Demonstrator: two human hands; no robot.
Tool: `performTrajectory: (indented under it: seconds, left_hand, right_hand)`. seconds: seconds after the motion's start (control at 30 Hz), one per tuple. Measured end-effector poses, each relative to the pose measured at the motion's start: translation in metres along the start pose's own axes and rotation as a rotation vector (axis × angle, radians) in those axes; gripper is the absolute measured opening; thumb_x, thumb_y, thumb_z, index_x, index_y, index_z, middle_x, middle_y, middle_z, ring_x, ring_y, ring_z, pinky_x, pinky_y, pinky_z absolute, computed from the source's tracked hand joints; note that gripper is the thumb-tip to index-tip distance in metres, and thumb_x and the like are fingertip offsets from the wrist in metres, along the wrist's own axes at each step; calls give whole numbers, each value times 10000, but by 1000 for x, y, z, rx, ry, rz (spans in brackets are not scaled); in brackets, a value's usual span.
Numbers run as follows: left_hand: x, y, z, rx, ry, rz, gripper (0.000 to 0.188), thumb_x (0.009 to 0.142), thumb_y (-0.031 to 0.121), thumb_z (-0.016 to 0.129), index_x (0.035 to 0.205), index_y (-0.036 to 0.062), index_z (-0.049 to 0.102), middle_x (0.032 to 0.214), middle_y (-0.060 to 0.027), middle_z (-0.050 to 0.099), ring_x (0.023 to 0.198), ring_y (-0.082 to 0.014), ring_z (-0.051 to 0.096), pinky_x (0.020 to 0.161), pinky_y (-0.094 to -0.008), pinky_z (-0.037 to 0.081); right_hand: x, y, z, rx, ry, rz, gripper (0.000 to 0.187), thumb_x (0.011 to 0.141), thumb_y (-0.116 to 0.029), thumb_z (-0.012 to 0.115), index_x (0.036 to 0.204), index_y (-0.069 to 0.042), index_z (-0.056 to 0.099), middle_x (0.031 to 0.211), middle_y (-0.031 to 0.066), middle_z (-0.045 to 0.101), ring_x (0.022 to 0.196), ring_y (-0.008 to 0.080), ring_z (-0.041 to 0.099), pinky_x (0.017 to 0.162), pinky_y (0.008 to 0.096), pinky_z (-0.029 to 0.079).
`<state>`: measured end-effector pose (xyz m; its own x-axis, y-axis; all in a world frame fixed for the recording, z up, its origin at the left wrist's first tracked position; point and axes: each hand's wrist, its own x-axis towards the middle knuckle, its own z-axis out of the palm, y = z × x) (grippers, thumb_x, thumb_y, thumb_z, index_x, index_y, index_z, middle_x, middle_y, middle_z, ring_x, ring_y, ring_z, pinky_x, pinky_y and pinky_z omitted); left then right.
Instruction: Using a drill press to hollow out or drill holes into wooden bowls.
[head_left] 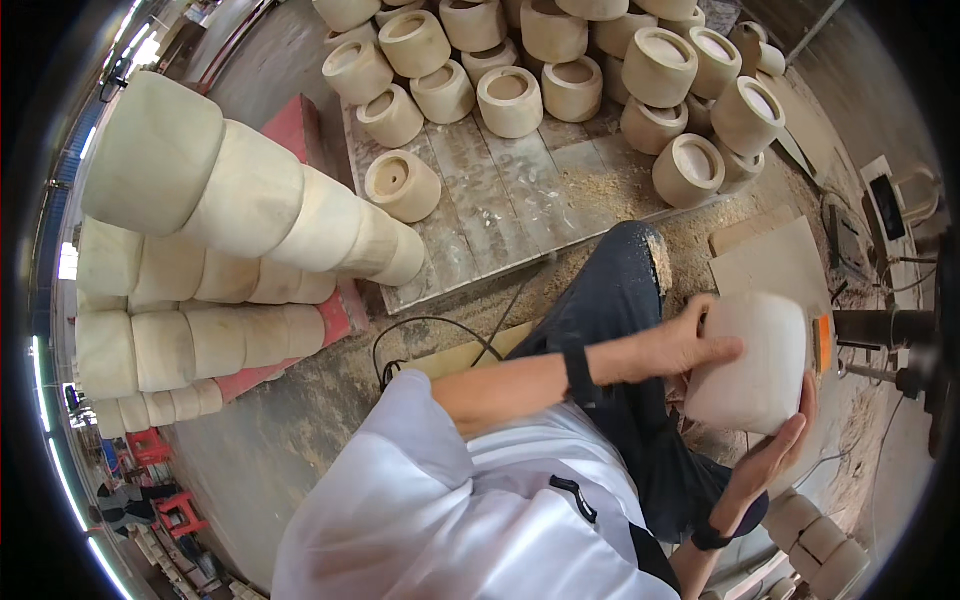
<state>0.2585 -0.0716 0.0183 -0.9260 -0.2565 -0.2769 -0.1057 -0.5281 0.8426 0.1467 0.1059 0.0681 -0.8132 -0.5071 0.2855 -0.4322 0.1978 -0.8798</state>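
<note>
Between my two hands is a pale drum-shaped wooden block [748, 365] with smooth, rounded sides, held up over the right side of my lap. My left hand [692, 345] grips its left edge, the thumb laid across the near face. Cupped against the lower right side is my right hand [778, 448], its fingers partly hidden behind the block. Whether this block has a recess cannot be seen from here. Similar wooden blocks [508, 102] with round recesses in their tops are piled on the boards ahead; one block [403, 186] stands apart at the near left.
Long stacked rows of pale blocks [250, 190] rise at the left on a red base [335, 320]. A dark machine [890, 328] stands close by at the right. A black cable [400, 325] loops over the dusty floor. More blocks [822, 540] lie at the lower right.
</note>
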Motion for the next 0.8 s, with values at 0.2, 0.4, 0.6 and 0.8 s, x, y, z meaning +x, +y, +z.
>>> performTrajectory:
  seconds: [0.2,0.4,0.6,0.8]
  left_hand:
    - [-47,88,-62,441,111,218,909,674,250,892,1361,57,329,1222,-151,534,1127,-218,533,961,-353,457]
    - [-93,115,-114,695,354,153,794,624,264,898,1255,44,469,1190,-151,535,1123,-270,542,962,-381,455]
    - [-124,102,-175,1398,945,185,735,581,328,889,1168,55,541,1243,-200,461,1098,-359,553,966,-435,472]
    - [-140,114,-268,1315,1461,-60,769,590,371,880,1204,59,539,1239,-231,443,1069,-388,563,942,-431,486]
  right_hand:
    - [18,10,88,760,-139,540,503,1023,-361,392,1349,14,471,1301,128,556,1145,229,569,963,357,466]
    - [22,-1,174,528,-390,300,394,1029,-230,426,1292,40,541,1226,137,604,1103,202,576,965,319,438]
    - [-10,19,191,581,-655,402,375,1016,-222,497,1269,48,560,1174,131,647,1105,182,595,918,312,478]
    - [-19,44,163,558,-714,594,343,1008,-191,508,1235,58,571,1019,109,694,963,178,660,781,292,540]
